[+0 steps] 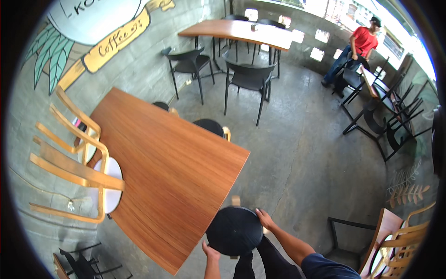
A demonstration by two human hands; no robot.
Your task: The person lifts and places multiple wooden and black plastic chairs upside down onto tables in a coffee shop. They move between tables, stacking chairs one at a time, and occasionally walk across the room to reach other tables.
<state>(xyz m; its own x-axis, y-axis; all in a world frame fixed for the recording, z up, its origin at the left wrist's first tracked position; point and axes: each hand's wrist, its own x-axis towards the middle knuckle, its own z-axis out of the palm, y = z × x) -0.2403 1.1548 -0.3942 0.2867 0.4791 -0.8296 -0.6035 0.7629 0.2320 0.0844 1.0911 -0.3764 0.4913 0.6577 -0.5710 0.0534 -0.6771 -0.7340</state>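
Observation:
A round stool [234,231] with a black padded seat and pale bentwood legs stands in front of me, seen from above. My left hand [211,251] grips the near left rim of its seat. On the far right rim is my right hand [264,220], its fingers partly hidden under the edge. The seat's left side meets the near right edge of a brown wooden table [174,167] in the view; whether they touch I cannot tell. Most of the stool's legs are hidden beneath the seat.
Upturned wooden stools with backrests [109,174] rest on the table's left end. Two black-seated stools [209,126] sit along its far side. Black chairs [249,75] surround a farther table [240,29]. Far right, a person [364,42] holds a black chair near stacked chairs [397,129].

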